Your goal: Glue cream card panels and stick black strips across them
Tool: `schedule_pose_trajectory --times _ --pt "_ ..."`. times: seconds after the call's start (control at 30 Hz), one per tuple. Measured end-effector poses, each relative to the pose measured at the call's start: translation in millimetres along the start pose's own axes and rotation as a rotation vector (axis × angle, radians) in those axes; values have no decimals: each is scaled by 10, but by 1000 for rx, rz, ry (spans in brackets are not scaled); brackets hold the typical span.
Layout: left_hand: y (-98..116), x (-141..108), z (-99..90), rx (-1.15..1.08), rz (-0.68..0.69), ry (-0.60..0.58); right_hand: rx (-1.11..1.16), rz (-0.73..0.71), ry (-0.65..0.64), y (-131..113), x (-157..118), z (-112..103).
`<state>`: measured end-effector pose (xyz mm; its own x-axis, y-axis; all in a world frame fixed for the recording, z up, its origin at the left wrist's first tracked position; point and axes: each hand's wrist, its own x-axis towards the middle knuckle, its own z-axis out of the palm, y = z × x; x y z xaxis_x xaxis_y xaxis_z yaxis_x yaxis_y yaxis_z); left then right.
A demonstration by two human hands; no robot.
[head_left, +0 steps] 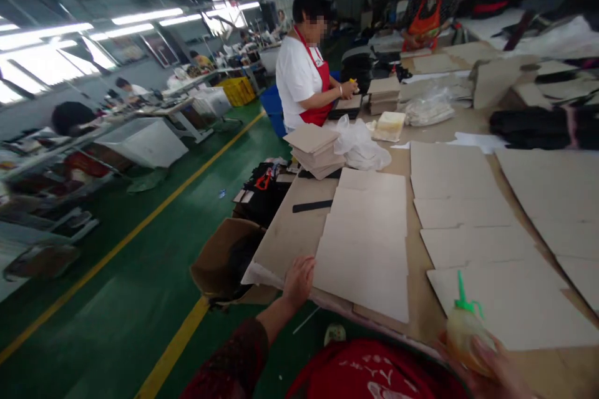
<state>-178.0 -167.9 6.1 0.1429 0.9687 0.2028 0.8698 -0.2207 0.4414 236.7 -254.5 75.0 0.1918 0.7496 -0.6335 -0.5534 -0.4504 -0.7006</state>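
My left hand (299,282) rests at the table's near left edge, its fingers out and seemingly holding nothing. It is beside the lower left edge of an overlapping row of beige cardboard sheets (362,249); whether the fingertips touch the cardboard I cannot tell. At the lower right, my right hand (491,358) is wrapped round a translucent squeeze bottle (465,333) with a green nozzle pointing up. A pale yellowish content shows inside it. Another row of cardboard sheets (486,249) lies just beyond the bottle. A dark strip (312,206) lies left of the nearer row.
A cardboard stack (314,143) and a white plastic bag (358,146) stand farther up the table. More sheets (561,193) lie at right. A co-worker in a red apron (321,84) works across the left corner. An open carton (224,255) stands on the floor.
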Motion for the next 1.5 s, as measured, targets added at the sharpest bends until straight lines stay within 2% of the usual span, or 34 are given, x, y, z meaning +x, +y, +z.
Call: schedule_pose_trajectory --times 0.07,0.2,0.43,0.63,0.83,0.97,1.17,1.3,1.5 --pt "-126 144 17 -2 63 -27 65 61 -16 71 -201 219" --pt "-210 296 57 12 158 -103 52 9 97 164 -446 465" --pt "-120 336 21 120 181 -191 -8 -63 200 320 -427 433" --pt "-81 364 -18 184 184 -218 -22 -165 255 337 -416 740" --pt "-69 397 -26 205 197 -242 -460 -281 388 338 -314 900" --pt "-71 403 -25 210 201 -237 -655 -404 342 388 -124 897" --pt "-79 407 -26 220 209 -237 -1049 -709 277 357 70 919" --pt "-73 407 -19 226 201 -248 -1182 -732 237 295 84 941" --pt "-58 415 -30 230 198 -258 -1259 -773 226 230 77 935"
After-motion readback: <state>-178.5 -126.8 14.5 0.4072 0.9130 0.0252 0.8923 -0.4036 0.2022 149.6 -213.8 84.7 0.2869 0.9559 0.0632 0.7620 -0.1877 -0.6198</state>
